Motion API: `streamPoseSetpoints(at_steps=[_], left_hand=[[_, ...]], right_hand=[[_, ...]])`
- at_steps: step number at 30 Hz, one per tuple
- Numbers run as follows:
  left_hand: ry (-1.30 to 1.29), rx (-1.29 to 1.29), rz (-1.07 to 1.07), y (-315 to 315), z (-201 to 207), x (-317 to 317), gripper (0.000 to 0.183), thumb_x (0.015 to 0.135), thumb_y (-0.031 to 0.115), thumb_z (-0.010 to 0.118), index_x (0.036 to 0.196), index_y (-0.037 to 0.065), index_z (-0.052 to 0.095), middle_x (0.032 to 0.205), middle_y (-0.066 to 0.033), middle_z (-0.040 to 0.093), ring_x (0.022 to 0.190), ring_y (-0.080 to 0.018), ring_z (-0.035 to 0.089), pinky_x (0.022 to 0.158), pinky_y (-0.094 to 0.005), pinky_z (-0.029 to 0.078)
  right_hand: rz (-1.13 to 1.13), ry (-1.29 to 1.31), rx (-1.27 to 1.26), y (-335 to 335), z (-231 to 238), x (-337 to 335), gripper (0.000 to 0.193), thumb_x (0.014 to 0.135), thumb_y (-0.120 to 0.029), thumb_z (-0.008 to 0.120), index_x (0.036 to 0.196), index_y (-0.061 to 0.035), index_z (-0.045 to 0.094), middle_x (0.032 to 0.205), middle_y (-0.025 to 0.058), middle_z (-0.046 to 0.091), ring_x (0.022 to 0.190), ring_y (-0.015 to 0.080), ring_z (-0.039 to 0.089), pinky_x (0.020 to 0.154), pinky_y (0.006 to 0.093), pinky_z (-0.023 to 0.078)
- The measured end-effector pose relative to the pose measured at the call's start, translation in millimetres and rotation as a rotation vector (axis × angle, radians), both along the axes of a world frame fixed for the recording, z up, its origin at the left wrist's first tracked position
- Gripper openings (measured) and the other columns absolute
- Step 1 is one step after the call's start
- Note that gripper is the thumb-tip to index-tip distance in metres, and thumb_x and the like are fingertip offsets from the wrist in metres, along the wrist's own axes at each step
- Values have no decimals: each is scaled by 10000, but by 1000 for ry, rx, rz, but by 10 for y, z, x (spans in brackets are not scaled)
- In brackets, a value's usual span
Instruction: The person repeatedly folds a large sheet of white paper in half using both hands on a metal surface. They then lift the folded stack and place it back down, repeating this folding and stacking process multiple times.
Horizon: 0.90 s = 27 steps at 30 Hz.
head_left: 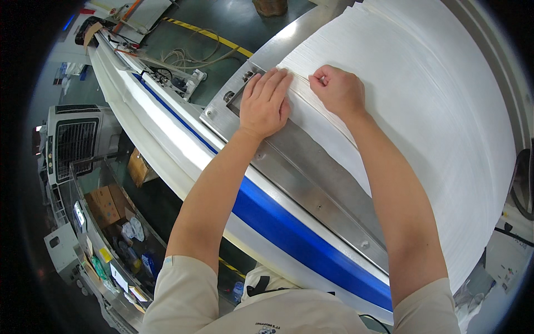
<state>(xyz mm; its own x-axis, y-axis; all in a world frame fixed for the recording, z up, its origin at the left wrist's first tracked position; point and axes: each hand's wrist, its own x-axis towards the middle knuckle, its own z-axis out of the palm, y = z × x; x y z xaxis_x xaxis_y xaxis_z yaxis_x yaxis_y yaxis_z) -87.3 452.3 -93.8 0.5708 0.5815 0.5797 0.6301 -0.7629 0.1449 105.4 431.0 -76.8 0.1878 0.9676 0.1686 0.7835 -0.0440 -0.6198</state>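
Note:
A large pile of thin white sheets (423, 83), cloth or paper, spreads over the right side with finely layered edges. My left hand (265, 106) lies flat, fingers stretched out, across the metal edge plate (311, 172) and the pile's near left border. Just to its right, my right hand (340, 92) is closed in a pinch above the sheets. Between the two hands runs a thin tan line, perhaps a sheet edge or a thread. What the right fingers hold is too small to make out.
A long white rail with a blue strip (267, 214) runs along the machine between me and the plate. Left of it stand an air cooler (78, 142), cardboard boxes (105, 203) and a cluttered cart. Coiled hose (186, 58) lies on the green floor beyond, near yellow-black tape (208, 34).

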Motion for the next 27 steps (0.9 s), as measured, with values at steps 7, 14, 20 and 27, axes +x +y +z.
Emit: streamPoseSetpoints(at_steps=[7,14,20,27], left_hand=[[5,12,-12,36,-59,-14,415,751,134,587,1165,108,570,1189,-56,586,1156,-235,537,994,-399,369],[1,30,5,75,16,57,416,698,163,627,1111,129,590,1058,-59,595,1024,-257,558,939,-401,388],[18,58,4,112,3,-4,351,667,160,630,1018,149,608,1031,-52,592,1017,-259,555,941,-410,391],[159,63,-144,113,96,-30,296,638,170,631,927,115,596,1054,-60,595,1031,-261,555,952,-425,390]], right_hand=[[-2,-81,100,28,-87,55,150,789,-272,705,757,-128,674,634,48,646,568,243,621,551,348,493],[-26,-44,53,48,-88,68,151,786,-280,707,780,-131,684,633,43,645,583,235,622,568,342,497],[-44,-21,33,54,-49,-11,156,785,-289,708,788,-134,687,652,31,654,601,231,627,570,341,495],[-23,-31,-67,22,-56,125,164,818,-313,660,817,-151,686,738,77,675,694,289,649,641,391,511]])
